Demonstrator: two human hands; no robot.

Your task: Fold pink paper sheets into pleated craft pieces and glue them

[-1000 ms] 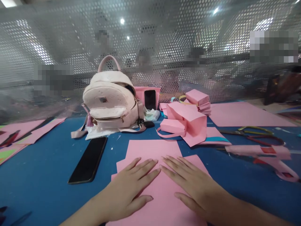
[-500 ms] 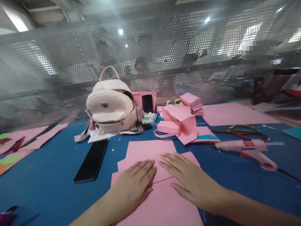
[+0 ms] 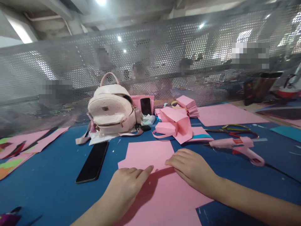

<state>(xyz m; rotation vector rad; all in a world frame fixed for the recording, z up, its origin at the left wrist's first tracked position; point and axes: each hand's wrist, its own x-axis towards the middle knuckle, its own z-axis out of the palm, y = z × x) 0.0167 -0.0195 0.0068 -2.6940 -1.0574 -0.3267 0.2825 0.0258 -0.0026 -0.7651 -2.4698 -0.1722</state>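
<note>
Low in the frame's centre, your left hand [image 3: 127, 188] presses flat, fingers extended, on the pink paper sheet [image 3: 162, 194] on the blue table [image 3: 47, 175]; your right hand [image 3: 190, 168] curls loosely at its far edge. It looks light, floppy, crease-prone: pinch edges gently.

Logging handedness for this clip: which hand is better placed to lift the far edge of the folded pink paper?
Right. The right hand has its fingers curled over the edge of the folded pink paper sheet; the left hand lies flatter, pressing it down.
</note>
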